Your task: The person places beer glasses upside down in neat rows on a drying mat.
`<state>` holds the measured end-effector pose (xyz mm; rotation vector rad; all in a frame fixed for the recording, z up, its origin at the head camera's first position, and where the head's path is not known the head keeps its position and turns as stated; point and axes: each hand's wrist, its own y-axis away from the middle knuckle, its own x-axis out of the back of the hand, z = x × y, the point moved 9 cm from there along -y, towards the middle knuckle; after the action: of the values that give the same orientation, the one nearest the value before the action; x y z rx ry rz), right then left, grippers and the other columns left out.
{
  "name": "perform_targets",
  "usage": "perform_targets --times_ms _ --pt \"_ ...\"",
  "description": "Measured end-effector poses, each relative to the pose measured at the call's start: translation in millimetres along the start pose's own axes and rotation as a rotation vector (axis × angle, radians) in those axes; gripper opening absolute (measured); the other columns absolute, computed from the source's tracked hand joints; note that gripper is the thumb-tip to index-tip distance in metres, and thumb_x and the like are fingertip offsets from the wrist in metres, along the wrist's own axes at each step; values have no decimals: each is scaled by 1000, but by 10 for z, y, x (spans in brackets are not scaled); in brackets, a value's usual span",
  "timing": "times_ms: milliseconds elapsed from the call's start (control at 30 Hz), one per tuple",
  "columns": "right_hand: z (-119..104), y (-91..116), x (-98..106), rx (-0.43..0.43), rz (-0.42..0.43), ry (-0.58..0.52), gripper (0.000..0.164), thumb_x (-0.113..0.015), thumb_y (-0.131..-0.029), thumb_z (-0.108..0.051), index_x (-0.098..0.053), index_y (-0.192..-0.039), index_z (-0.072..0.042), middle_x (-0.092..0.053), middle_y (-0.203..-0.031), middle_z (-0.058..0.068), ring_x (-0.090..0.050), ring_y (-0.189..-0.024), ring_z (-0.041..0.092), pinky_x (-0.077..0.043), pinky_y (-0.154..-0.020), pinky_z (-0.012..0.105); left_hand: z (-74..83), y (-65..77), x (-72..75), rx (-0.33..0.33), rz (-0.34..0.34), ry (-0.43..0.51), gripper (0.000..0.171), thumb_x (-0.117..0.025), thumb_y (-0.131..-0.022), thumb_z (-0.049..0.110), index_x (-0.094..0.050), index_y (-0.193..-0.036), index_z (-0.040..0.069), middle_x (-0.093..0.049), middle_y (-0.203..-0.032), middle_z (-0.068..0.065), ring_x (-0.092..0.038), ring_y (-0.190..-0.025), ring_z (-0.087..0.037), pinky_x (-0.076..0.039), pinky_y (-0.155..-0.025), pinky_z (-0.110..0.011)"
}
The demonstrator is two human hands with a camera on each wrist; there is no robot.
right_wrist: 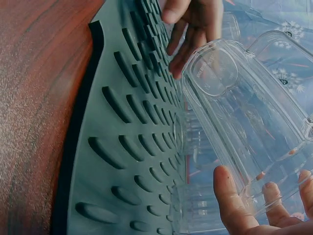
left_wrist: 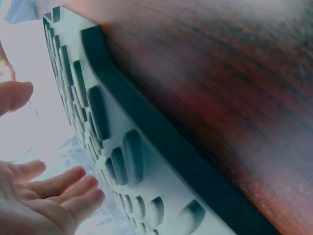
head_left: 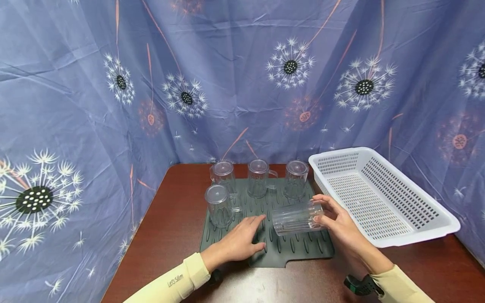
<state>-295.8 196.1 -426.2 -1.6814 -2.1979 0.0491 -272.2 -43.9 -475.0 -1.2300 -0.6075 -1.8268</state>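
My right hand [head_left: 339, 225] grips a clear mug [head_left: 295, 218] near its rim end, holding it tipped on its side over the dark green ridged mat [head_left: 307, 248]. In the right wrist view, the mug's round base [right_wrist: 214, 71] points toward my left hand, and its handle [right_wrist: 286, 54] is on the far side. My left hand [head_left: 238, 240] is over the mat's front left part, fingers extended and thumb apart, holding nothing. Behind the hands, several clear mugs [head_left: 259, 179] stand on the mat, apparently upside down; one mug [head_left: 219, 206] is nearest my left hand.
A white perforated plastic basket [head_left: 356, 206] sits on the right of the brown wooden table [head_left: 151, 252], beside the mat. Blue cloth [head_left: 235, 84] with dandelion prints hangs behind the table and along both sides.
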Motion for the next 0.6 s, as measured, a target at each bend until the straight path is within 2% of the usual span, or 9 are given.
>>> perform_targets --times_ms 200,400,500,600 --pt "54 -1 -50 -30 -12 -10 48 -62 -95 -1 -48 -141 -9 -53 -131 0 -62 -105 7 -58 -77 31 -18 -34 41 43 34 170 86 -72 -93 36 -23 -161 16 -47 -154 -9 -45 -141 -25 -42 -112 -47" --pt "91 18 -81 -48 -10 -7 49 -61 -96 -2 -46 -142 -9 -51 -132 0 -64 -103 9 -58 -77 33 13 -79 64 60 51 442 96 -75 -91 32 -12 -163 23 -50 -151 -10 -51 -137 -24 -45 -109 -44" --pt "115 31 -112 -70 -16 -38 48 -61 -97 -3 -45 -142 -10 -49 -133 0 -64 -101 11 -58 -77 33 48 -100 75 69 49 570 98 -75 -91 32 -10 -163 26 -47 -151 -9 -52 -135 -26 -46 -108 -45" --pt "133 33 -159 -88 -27 -89 48 -60 -98 -3 -44 -142 -8 -47 -136 3 -64 -101 13 -57 -80 33 68 -107 74 88 39 649 96 -75 -91 35 -11 -162 30 -45 -153 -9 -55 -131 -27 -47 -106 -46"
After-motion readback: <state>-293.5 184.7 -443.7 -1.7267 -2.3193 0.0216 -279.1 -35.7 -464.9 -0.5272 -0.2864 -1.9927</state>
